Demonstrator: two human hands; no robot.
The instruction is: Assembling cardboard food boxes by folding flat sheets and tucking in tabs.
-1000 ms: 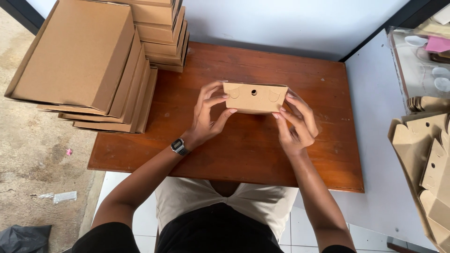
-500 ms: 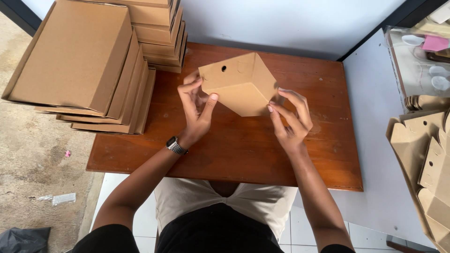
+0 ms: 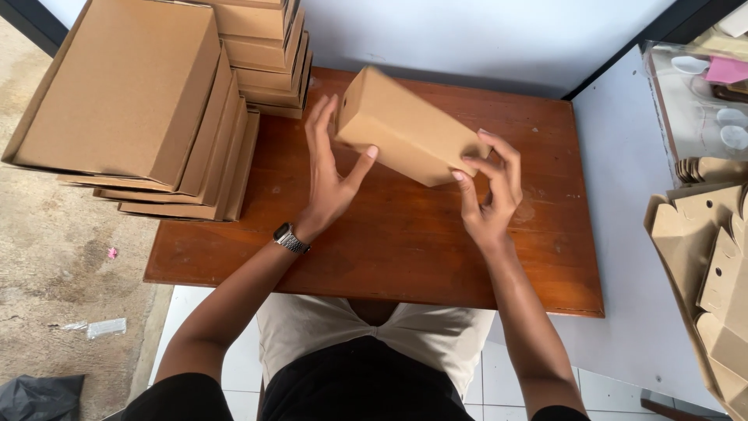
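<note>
Left hand (image 3: 327, 175): its grip is loose, fingers spread and apart; only the thumb tip and fingertips touch the near-left end of the brown cardboard box (image 3: 409, 136).
Right hand (image 3: 491, 191): grip pinched on the box's right end, thumb beneath, fingers curled over the edge.
Box in hand: one, held tilted in the air above the middle of the wooden worktop (image 3: 405, 242); it looks closed into a full box shape, with small round holes on its left end.
Progress: judging by its shape, this box is folded up or nearly so; it has not been set with the others.
Flat cardboard blanks (image 3: 713, 265): a loose heap at right, several, too overlapped to count.
Finished boxes, near stack (image 3: 132, 101): about five.
Far stack (image 3: 261, 47): about five visible, top cut off.
</note>
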